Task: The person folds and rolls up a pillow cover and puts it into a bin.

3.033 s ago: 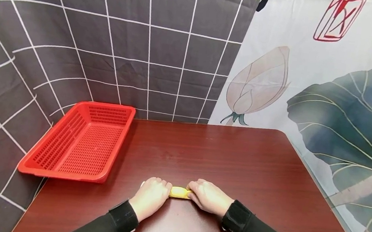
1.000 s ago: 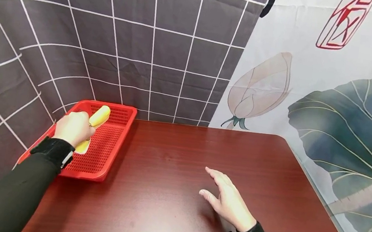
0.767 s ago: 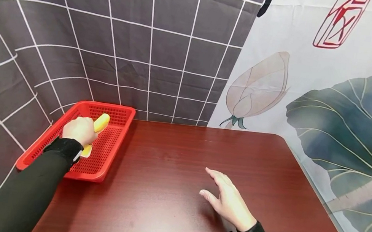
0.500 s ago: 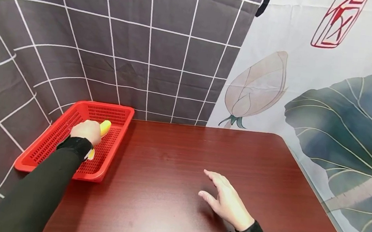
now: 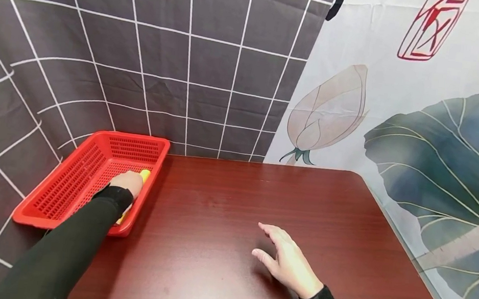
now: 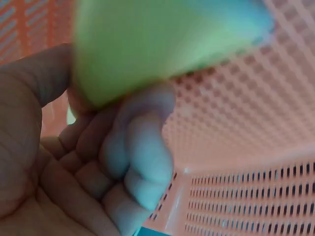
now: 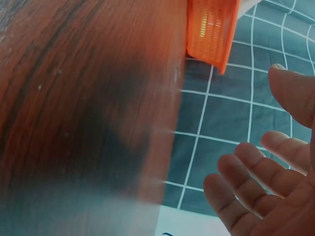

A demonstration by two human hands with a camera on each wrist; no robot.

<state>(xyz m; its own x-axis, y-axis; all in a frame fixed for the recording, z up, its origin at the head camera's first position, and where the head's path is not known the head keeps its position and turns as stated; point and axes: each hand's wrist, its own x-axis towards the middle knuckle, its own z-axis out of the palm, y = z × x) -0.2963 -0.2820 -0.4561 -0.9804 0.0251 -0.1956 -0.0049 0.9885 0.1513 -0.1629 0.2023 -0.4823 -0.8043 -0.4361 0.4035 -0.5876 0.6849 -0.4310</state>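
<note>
Inside the red perforated plastic basket point(image 5: 87, 162), my left hand point(image 5: 129, 182) holds a long yellow object point(image 5: 145, 175) along the basket's right side. Its kind cannot be told; one end shows beyond the knuckles and a bit shows below the wrist, while the hand hides the middle. Close up in the left wrist view, the yellow object point(image 6: 138, 49) is smooth and blurred, between thumb and curled fingers, above the basket's mesh floor point(image 6: 231, 113). My right hand point(image 5: 290, 268) hovers over the right part of the table, fingers extended, thumb apart, holding nothing.
A reddish-brown wooden table point(image 5: 214, 215) carries the basket at its back left. Behind and left hangs a grey cloth with white grid lines point(image 5: 214, 58). At the back right is a white cloth printed with a lotus bud and leaf point(image 5: 452, 154).
Both hands were on the yellow object at mid-table. The left hand carried it to the basket, then moved right and lower inside it. The right hand let go and drew back to the right.
</note>
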